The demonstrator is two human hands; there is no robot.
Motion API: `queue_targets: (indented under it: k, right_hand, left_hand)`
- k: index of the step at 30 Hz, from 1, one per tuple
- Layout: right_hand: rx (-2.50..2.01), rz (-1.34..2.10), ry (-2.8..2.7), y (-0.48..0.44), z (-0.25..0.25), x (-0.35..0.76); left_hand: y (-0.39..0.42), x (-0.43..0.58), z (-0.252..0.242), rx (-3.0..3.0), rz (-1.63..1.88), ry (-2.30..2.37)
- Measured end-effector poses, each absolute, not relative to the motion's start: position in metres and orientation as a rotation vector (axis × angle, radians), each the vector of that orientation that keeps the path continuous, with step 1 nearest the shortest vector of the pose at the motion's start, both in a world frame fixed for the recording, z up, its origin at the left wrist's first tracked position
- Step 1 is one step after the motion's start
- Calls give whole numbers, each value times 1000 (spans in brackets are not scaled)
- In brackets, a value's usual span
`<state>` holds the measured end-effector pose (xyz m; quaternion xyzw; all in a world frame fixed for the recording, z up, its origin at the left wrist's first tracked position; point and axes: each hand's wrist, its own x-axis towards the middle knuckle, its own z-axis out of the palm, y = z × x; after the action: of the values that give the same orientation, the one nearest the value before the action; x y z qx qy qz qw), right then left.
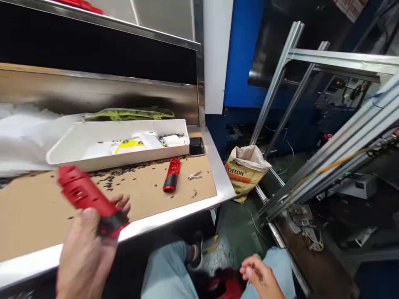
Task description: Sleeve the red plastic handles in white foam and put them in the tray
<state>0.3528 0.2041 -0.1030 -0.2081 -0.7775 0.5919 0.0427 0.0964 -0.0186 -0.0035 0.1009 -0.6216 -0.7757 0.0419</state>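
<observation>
Red plastic housing (pixel 90 199) sits clasped in the left hand (pixel 85 253) above the cardboard-covered steel bench (pixel 187 207). Right hand (pixel 262 276) hangs loosely curled, holding nothing, near the knee. Farther right lie a second red piece (pixel 171 174) and a white tray (pixel 118 143).

1. White tray (pixel 77 143): on the bench beyond the left hand, holding white and yellow packets.
2. Second red-and-black part (pixel 171 175): lying flat on the brown mat (pixel 37 211), to the right of the left hand.
3. Small metal clip (pixel 195 175): just right of that part.
4. Paper sack (pixel 245 174): on the floor, beyond the right hand.
</observation>
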Motion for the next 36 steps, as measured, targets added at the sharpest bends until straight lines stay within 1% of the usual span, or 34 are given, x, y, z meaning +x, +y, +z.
queue_targets:
  k: [3, 6, 8, 11, 18, 23, 27, 32, 36]
  right_hand:
    - [-510, 1849, -2261, 181, -88, 342]
    - [-418, 1759, -2150, 159, -59, 334]
    - [-474, 1663, -2105, 149, -44, 335]
    - [-620, 1545, -2072, 143, -36, 338]
    - [-757, 1563, -1945, 146, -40, 336]
    - [-779, 1794, -1860, 158, -39, 332]
    - [-824, 1874, -1806, 169, -43, 326]
    - [-877, 1891, -1806, 178, -52, 317]
    - [-914, 1880, -1844, 185, -60, 313]
  left_hand:
    - [-6, 159, -8, 435, -2724, -1682]
    - [14, 206, -23, 507, -3018, -1607]
    - [26, 227, -32, 524, -3149, -1554]
    - [39, 245, -38, 484, -3257, -1483]
    - [66, 263, -41, 481, -3395, -1412]
    - [80, 264, -51, 605, -3509, -1452]
    - [83, 259, -60, 597, -3495, -1500]
    - [87, 250, -71, 569, -3488, -1589]
    - [94, 246, -74, 606, -3399, -1690]
